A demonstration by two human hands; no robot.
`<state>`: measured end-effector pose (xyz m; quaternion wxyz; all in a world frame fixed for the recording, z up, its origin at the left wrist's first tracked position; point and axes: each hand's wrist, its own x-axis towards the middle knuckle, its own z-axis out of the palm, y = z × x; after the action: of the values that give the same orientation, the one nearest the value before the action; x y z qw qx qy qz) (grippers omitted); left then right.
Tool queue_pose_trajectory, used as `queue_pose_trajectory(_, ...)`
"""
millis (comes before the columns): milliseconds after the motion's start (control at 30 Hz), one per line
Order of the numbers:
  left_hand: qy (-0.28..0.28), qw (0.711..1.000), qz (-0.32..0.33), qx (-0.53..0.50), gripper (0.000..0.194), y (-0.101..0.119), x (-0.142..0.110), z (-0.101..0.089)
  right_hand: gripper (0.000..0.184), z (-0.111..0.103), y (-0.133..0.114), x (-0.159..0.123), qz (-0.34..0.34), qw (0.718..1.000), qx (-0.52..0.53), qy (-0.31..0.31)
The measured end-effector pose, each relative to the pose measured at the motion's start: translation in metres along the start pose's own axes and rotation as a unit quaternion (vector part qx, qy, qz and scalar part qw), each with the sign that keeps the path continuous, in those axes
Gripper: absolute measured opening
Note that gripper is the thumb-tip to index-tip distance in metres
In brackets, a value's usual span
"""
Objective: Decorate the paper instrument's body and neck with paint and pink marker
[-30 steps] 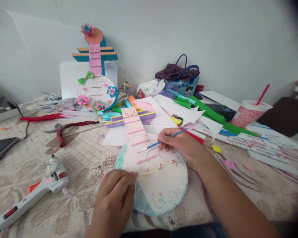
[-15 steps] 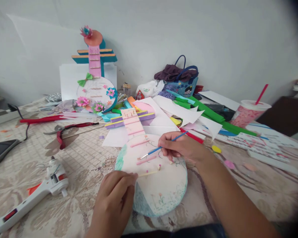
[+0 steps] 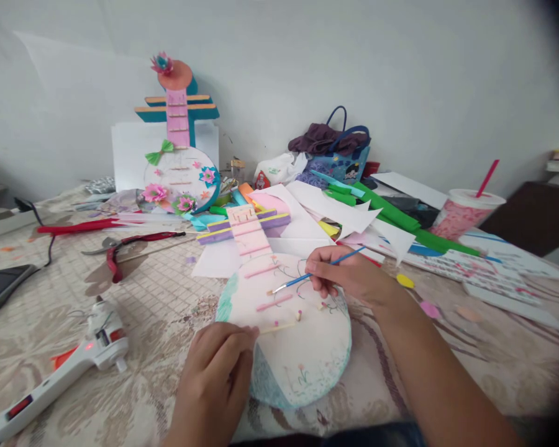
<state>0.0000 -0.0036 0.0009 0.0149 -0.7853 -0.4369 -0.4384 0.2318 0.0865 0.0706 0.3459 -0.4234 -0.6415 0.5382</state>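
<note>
In the head view a white cardboard model of a stringed instrument (image 3: 302, 354) lies on the table, its round body edged in green and blue crayon, with small drawn flowers and pink strips. My right hand (image 3: 340, 273) is closed around a slim blue paintbrush (image 3: 319, 270). The brush tip is over the body, just above a pink strip; whether it touches is unclear. My left hand (image 3: 218, 366) has its fingers bent and pressed together at the model's left edge, gripping it there. A pale thin stick (image 3: 278, 328) lies by those fingertips.
A white glue gun (image 3: 93, 354) and red-handled pliers (image 3: 116, 251) lie at left. Behind stands a finished-looking decorated instrument model (image 3: 179, 167). Paper scraps (image 3: 335, 205) and green rolls (image 3: 391, 214) cover the back middle. A cup with a straw (image 3: 468, 214) stands at right.
My right hand and the paintbrush have shifted slightly right, and the brush tip has moved a little right and up over the model. My left hand stays in place.
</note>
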Motion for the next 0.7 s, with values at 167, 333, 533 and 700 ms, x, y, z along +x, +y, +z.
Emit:
queue_pose_trajectory(167, -0.007, 1.0, -0.011, -0.004, 0.016, 0.0, 0.0, 0.0, 0.025, -0.005, 0.0, -0.006, 0.013, 0.999, -0.013, 0.028)
queue_pose_trajectory(333, -0.004, 1.0, -0.007, 0.005, 0.016, 0.0, 0.0, -0.001, 0.027, -0.005, -0.002, -0.009, 0.001, 1.0, -0.001, 0.024)
queue_pose_trajectory(533, -0.006, 1.0, -0.009, 0.005, 0.016, 0.0, 0.001, -0.001, 0.025, 0.003, 0.003, -0.005, -0.011, 0.999, 0.023, 0.03)
queue_pose_trajectory(700, -0.007, 1.0, -0.007, 0.006, 0.018, 0.0, 0.001, -0.001, 0.023, 0.003, 0.004, -0.005, -0.025, 0.998, 0.056, 0.014)
